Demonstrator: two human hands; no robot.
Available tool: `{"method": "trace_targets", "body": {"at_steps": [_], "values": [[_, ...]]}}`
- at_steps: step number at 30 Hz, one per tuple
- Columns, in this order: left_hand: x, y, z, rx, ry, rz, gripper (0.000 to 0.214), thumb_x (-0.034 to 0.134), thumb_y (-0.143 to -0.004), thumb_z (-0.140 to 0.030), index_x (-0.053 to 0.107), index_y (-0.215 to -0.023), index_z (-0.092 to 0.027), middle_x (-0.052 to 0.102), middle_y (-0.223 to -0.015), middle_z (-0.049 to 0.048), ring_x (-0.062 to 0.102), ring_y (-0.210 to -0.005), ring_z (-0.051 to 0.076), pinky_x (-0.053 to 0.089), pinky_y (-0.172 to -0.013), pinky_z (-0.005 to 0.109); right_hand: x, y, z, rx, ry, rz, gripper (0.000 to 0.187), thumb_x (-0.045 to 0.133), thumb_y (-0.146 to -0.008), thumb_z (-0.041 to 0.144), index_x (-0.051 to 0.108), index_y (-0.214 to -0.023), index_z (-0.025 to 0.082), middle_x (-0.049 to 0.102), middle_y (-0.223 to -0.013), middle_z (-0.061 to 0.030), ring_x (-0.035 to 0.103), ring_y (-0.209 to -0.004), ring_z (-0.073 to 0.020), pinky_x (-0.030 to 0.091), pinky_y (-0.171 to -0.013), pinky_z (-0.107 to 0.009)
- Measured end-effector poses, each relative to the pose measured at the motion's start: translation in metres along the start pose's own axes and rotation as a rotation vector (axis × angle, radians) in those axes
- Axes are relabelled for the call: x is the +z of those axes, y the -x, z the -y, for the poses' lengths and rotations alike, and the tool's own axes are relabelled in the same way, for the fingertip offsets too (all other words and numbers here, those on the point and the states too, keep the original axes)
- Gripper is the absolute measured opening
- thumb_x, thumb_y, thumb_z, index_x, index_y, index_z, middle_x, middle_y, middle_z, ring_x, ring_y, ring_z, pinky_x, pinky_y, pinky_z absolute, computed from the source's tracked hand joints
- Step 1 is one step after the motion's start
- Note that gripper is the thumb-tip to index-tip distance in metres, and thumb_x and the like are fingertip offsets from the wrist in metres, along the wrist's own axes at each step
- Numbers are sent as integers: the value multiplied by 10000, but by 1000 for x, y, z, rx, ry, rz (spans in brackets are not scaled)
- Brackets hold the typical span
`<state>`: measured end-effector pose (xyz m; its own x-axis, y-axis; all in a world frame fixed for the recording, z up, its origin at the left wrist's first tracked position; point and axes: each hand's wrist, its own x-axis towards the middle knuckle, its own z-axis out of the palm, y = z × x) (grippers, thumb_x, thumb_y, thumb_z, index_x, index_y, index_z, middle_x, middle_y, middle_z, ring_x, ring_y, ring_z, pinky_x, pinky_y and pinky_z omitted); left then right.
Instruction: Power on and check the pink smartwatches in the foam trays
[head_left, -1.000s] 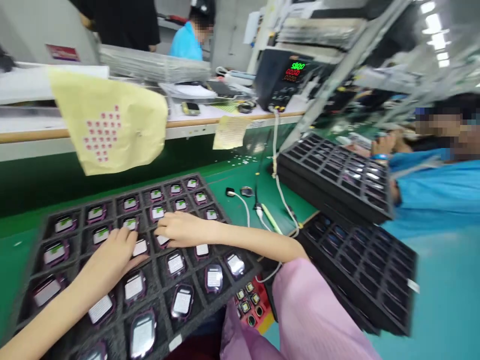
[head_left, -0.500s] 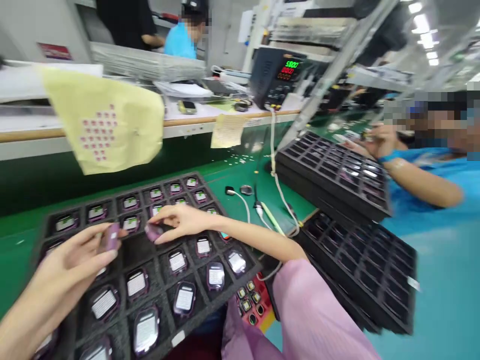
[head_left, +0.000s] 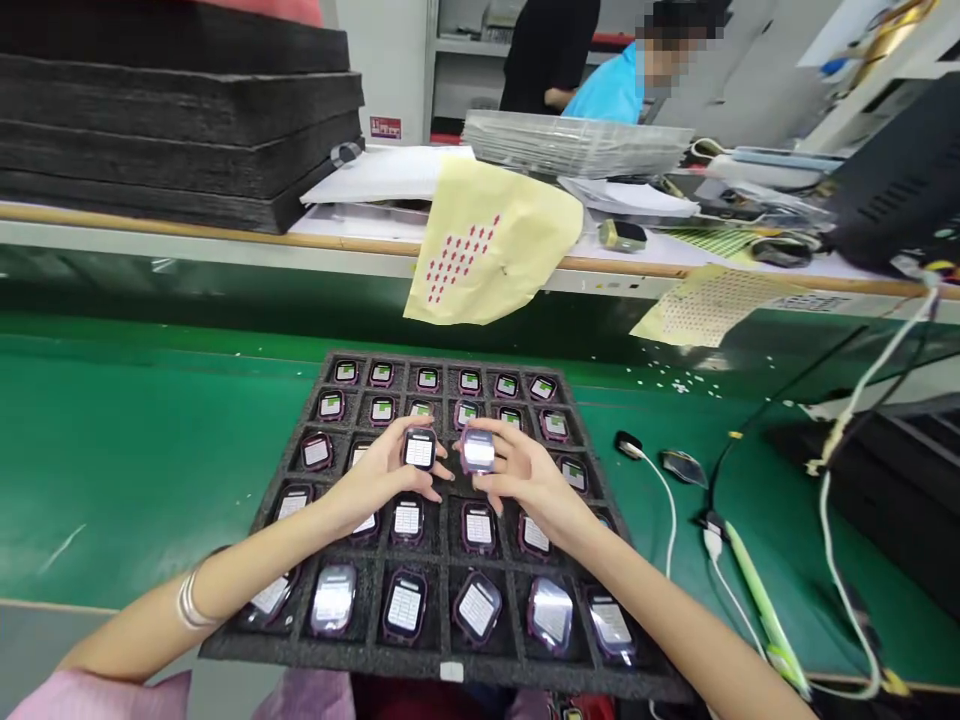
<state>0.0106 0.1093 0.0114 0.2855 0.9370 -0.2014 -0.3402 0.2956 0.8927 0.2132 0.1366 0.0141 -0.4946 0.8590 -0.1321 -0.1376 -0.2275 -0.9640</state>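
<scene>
Watches [head_left: 419, 449], two, are held over one black tray [head_left: 337, 655]: the left hand [head_left: 381, 468] pinches one, the right hand [head_left: 531, 468] another. Six more lie in its far row, six in its near.

A raised shelf [head_left: 360, 246] edged in wood-toned trim runs the width of a work area. Below the shelf and in front of it spreads a green workbench [head_left: 150, 450], with grey floor [head_left: 45, 645] past its near edge. Behind the shelf stand a pale panel [head_left: 394, 50] bearing a small red-and-white sign [head_left: 385, 128], an open storage rack [head_left: 472, 47] and a light grey wall [head_left: 750, 85]. Pale glints mark the dark green backing [head_left: 225, 290] directly beneath the shelf.
</scene>
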Motion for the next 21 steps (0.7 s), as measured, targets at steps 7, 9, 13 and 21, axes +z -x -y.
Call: {"method": "trace_targets", "body": {"at_steps": [7,9,13,21], "values": [[-4,0,8,39,44,144,397,528,-762,-68,454,-1124,-213,610,-1046,60,651,-899,201,542,-826,403,7,5,-2,-138,191,-177,248,592,-841,263,602,-1082,204,631,-863,-47,607,-567,-138,445,-390,-209],[-5,1,9,74,20,188,333,523,-810,-103,451,-1115,-213,601,-1027,54,651,-887,199,560,-795,397,8,5,-5,-152,236,-229,211,629,-833,293,626,-1020,195,634,-798,-37,565,-495,-111,412,-368,-199],[-3,3,7,94,-13,213,229,568,-867,-215,456,-1066,-203,599,-948,44,657,-842,192,582,-728,366,9,6,-5,-175,252,-249,189,655,-824,315,652,-967,191,659,-792,-42,558,-477,-103,400,-356,-189],[-3,3,6,113,-64,186,172,550,-890,-272,458,-1007,-185,592,-887,43,656,-773,181,586,-629,313,10,10,-1,-191,242,-188,198,603,-872,296,675,-1035,210,681,-928,-59,617,-534,-120,486,-410,-206]]}}
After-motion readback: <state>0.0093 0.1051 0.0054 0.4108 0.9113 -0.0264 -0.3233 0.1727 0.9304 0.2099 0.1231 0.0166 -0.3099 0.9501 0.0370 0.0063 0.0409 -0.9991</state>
